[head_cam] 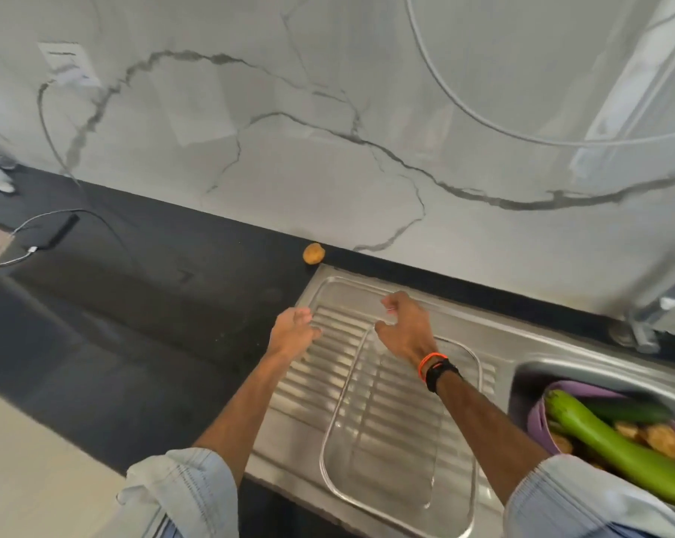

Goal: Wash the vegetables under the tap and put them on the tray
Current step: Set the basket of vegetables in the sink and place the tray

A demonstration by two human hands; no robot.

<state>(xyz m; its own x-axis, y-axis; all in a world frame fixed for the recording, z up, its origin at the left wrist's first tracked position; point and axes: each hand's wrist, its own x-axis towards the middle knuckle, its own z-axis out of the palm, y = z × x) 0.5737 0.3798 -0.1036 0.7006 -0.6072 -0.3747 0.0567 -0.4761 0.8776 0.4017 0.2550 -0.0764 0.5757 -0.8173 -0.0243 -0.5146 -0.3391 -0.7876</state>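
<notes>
A clear glass tray (460, 452) lies empty on the ribbed steel drainboard (301, 398). My left hand (291, 331) hovers over the drainboard's left edge, fingers loosely spread, holding nothing. My right hand (404, 326) is above the tray's far end, fingers loosely curled, also holding nothing. A small potato (313, 253) sits alone on the black counter by the wall, beyond both hands. In the sink at the right, a purple basket (537, 421) holds a long light-green gourd (615, 444), a dark cucumber (630, 411) and several potatoes (660, 438).
The tap (650, 320) stands at the far right behind the sink (522, 378). On the black counter (134, 304) at the left lie a cable and charger (37, 242). The marble wall rises right behind the counter.
</notes>
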